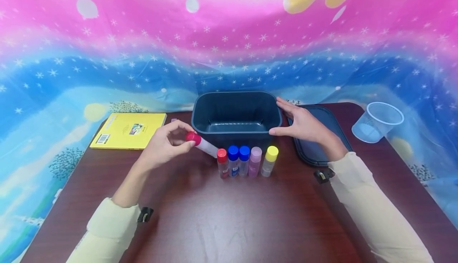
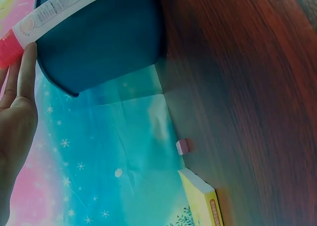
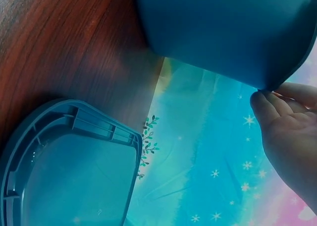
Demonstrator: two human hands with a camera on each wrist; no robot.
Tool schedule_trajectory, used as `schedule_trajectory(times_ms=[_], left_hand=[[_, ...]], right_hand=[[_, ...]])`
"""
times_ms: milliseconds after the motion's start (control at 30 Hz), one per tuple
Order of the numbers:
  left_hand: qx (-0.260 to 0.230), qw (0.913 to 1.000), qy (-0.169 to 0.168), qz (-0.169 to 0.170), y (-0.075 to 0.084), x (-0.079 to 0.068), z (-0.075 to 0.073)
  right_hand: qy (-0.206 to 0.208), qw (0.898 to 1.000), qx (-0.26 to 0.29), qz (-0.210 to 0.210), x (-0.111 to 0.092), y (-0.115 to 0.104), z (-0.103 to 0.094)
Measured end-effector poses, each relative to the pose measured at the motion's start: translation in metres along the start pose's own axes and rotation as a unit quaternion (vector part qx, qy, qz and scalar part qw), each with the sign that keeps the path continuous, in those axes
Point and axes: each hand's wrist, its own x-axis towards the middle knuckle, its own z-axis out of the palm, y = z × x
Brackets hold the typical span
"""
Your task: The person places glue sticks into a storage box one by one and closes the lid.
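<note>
My left hand (image 1: 166, 145) pinches a white tube with a red cap (image 1: 205, 146) by its cap end, tilted in front of the dark bin's left front. In the left wrist view, the tube (image 2: 62, 13) shows a printed label and barcode. My right hand (image 1: 305, 123) touches the right rim of the dark plastic bin (image 1: 236, 133), thumb near its front corner and fingers toward the back. Before the bin stand a red-capped bottle (image 1: 222, 163), two blue-capped bottles (image 1: 233, 161), a pink bottle (image 1: 255, 162) and a yellow-capped bottle (image 1: 269, 161).
A dark lid (image 1: 315, 135) lies right of the bin, under my right forearm. Farther right is a pale mesh cup (image 1: 375, 123). A yellow book (image 1: 129, 131) lies at the left, and a small pink block (image 2: 182, 146) sits near the table's back edge. Patterned cloth (image 1: 229, 44) hangs behind.
</note>
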Motion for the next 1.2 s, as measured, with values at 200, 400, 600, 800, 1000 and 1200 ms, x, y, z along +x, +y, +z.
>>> schedule_trajectory(times_ms=[200, 400, 600, 800, 1000, 1200], left_hand=[[-0.032, 0.999, 0.013, 0.03, 0.001, 0.002, 0.001], [-0.055, 0.9971, 0.026, 0.046, 0.004, 0.004, 0.001], [-0.068, 0.9953, 0.037, 0.058, 0.007, 0.005, 0.0], [-0.103, 0.9903, 0.053, 0.076, 0.008, 0.007, -0.002], [-0.172, 0.9779, 0.063, 0.1, 0.007, 0.011, -0.004], [-0.286, 0.9487, 0.077, 0.11, 0.009, 0.014, -0.004]], right_hand=[[-0.001, 1.0, 0.001, 0.001, 0.0, 0.001, -0.001], [-0.001, 1.0, 0.003, 0.0, -0.003, 0.0, -0.001], [-0.003, 1.0, 0.005, 0.0, -0.003, 0.0, -0.002], [-0.005, 1.0, 0.004, 0.001, -0.001, 0.002, -0.001], [-0.005, 1.0, 0.006, -0.002, 0.0, 0.001, -0.001], [-0.008, 1.0, 0.008, 0.001, 0.0, -0.001, -0.001]])
